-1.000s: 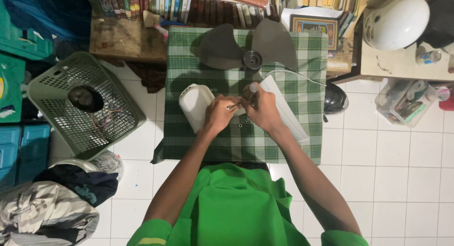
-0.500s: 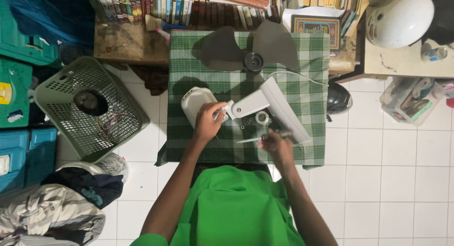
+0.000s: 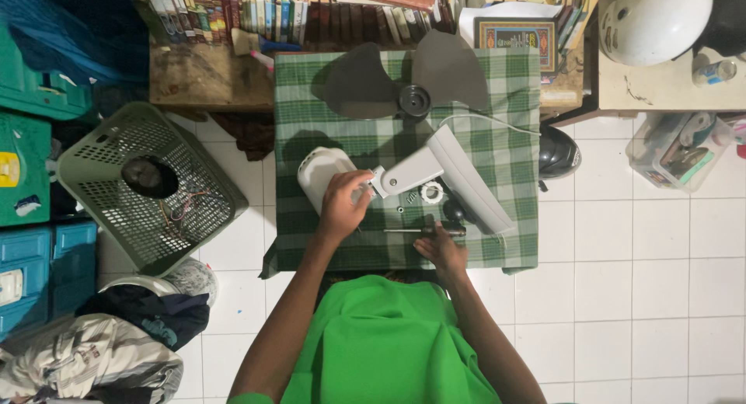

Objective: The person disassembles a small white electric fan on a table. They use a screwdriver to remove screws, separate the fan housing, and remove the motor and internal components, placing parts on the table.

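A: Report the left hand (image 3: 342,206).

B: It rests on the white fan motor housing (image 3: 320,173), fingers curled over the joint where the housing meets the grey-white neck and stand (image 3: 435,167). The grip appears closed on that joint, though the fingertips are small in this view.

A: And the right hand (image 3: 441,249)?

B: It lies low on the green checked cloth (image 3: 513,124), fingers loosely bent on the handle end of a screwdriver (image 3: 420,230). The tool lies flat on the cloth, shaft pointing toward the left hand.

A: Position of the fan assembly?

B: Centre of the cloth, lying on its side. A white ring (image 3: 431,191) and small loose parts sit just below the neck. The grey fan blade (image 3: 408,81) lies apart at the far edge.

A: Surroundings?

B: A green perforated basket (image 3: 148,179) stands on the tiled floor to the left.
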